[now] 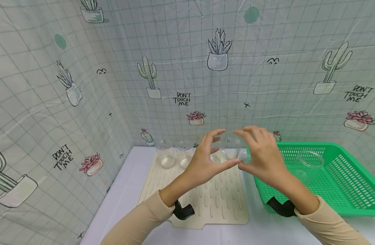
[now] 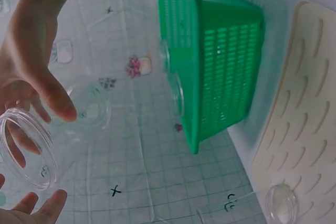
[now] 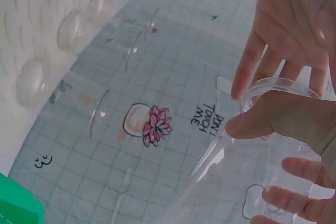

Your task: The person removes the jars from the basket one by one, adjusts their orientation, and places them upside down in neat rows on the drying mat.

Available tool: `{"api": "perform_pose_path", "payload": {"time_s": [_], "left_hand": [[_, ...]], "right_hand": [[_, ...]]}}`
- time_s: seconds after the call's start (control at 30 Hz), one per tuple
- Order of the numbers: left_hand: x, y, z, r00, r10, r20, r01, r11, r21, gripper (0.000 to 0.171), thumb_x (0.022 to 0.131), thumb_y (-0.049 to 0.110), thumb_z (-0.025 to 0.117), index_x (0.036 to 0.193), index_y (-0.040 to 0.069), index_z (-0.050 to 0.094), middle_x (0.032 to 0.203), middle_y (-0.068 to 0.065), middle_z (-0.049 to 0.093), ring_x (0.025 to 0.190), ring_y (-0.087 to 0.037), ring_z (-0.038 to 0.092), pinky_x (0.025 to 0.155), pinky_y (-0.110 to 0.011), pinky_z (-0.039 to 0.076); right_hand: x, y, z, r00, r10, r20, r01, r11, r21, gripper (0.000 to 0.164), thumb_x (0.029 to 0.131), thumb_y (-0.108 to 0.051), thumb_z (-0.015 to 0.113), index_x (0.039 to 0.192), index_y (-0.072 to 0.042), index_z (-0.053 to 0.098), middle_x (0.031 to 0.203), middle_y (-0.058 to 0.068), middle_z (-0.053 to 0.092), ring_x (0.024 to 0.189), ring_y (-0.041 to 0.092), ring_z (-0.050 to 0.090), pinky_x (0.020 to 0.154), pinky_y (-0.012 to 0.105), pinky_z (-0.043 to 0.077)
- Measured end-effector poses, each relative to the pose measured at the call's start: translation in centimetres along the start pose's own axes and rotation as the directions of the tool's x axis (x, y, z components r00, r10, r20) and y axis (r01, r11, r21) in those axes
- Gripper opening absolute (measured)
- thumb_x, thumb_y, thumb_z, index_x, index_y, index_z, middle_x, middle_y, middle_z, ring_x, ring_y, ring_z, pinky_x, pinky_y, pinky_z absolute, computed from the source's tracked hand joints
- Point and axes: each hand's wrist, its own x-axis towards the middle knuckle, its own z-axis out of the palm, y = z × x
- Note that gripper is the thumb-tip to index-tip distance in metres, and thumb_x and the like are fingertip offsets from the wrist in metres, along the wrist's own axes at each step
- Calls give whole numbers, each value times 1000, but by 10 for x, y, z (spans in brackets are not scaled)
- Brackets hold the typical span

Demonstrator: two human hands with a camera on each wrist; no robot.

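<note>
Both my hands hold a clear jar (image 1: 230, 147) lying on its side in the air above the back right of the mat. My left hand (image 1: 205, 154) curves around its left end, index finger at the top and thumb along the underside. In the left wrist view the thick ringed end of the jar (image 2: 32, 150) lies close to the left fingertips. My right hand (image 1: 264, 154) grips the other side, its thumb across the wall in the right wrist view and fingers behind. Three similar jars (image 1: 165, 153) stand in a row at the back of the beige mat (image 1: 205, 207).
A green slotted basket (image 1: 343, 200) stands right of the mat, with clear jars (image 1: 311, 160) inside. The white-covered table (image 1: 126, 190) meets a patterned cloth (image 1: 175, 75) at the back and left. Black wrist cameras (image 1: 183, 211) sit below both hands.
</note>
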Motion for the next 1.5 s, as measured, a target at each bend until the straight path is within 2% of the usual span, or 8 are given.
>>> {"api": "perform_pose_path", "payload": {"time_s": [0.3, 0.63, 0.97, 1.13, 1.23, 1.3, 1.4, 1.5], "left_hand": [[1, -9, 3, 998, 65, -8, -65, 997, 34, 63, 79, 17, 74, 132, 12, 41, 131, -7, 37, 118, -17, 40, 93, -33, 45], [6, -47, 11, 994, 102, -35, -101, 994, 50, 58, 80, 28, 72, 131, 26, 44, 130, 6, 36, 115, -11, 40, 87, -29, 48], [5, -50, 7, 992, 117, -42, -114, 992, 48, 56, 79, 29, 72, 129, 28, 45, 128, 6, 37, 112, -12, 44, 86, -23, 47], [4, -52, 6, 993, 105, -46, -104, 994, 36, 56, 79, 29, 72, 129, 25, 46, 129, 4, 37, 113, -11, 43, 87, -24, 47], [4, -52, 4, 993, 106, -49, -104, 994, 37, 57, 79, 28, 72, 130, 23, 45, 129, 3, 38, 113, -12, 44, 87, -26, 48], [4, -52, 3, 993, 109, -49, -107, 994, 37, 58, 79, 27, 72, 130, 23, 45, 128, 1, 39, 113, -12, 45, 87, -28, 48], [4, -47, 1, 992, 112, -53, -111, 994, 21, 57, 79, 21, 73, 129, 20, 46, 127, -1, 41, 112, -15, 46, 87, -30, 49], [3, -36, -3, 992, 112, -60, -112, 994, 13, 56, 78, 14, 74, 127, 13, 47, 126, -6, 43, 110, -21, 48, 86, -33, 49]], "right_hand": [[4, -6, 8, 1000, -10, 17, 10, 1000, -29, 82, 46, -18, 89, 120, -10, 54, 115, 15, 50, 108, 38, 42, 88, 57, 31], [6, -8, 13, 1000, -27, 2, 27, 999, -32, 72, 50, -15, 81, 118, -10, 55, 115, 15, 50, 105, 38, 43, 89, 57, 31], [8, -7, 12, 999, -49, 17, 49, 999, 2, 80, 51, -18, 84, 125, -11, 53, 115, 14, 50, 107, 36, 41, 87, 55, 32], [8, -1, 6, 996, -30, 80, 20, 993, 120, 90, 52, -27, 88, 131, -13, 48, 126, 11, 47, 116, 32, 39, 90, 59, 29], [6, 5, 0, 994, 19, 109, -46, 967, 250, 95, 54, -28, 89, 136, -18, 44, 133, 6, 43, 122, 29, 36, 90, 62, 28], [2, 9, -4, 990, 78, 121, -115, 932, 344, 96, 56, -26, 89, 139, -21, 40, 136, 3, 40, 125, 27, 33, 89, 63, 29], [-3, 16, -7, 975, 178, 133, -220, 854, 471, 94, 60, -17, 87, 140, -26, 38, 140, -2, 35, 128, 24, 30, 91, 63, 29], [-8, 20, -7, 948, 282, 150, -315, 754, 576, 89, 67, -7, 82, 140, -26, 37, 142, -3, 33, 130, 22, 29, 93, 62, 27]]}}
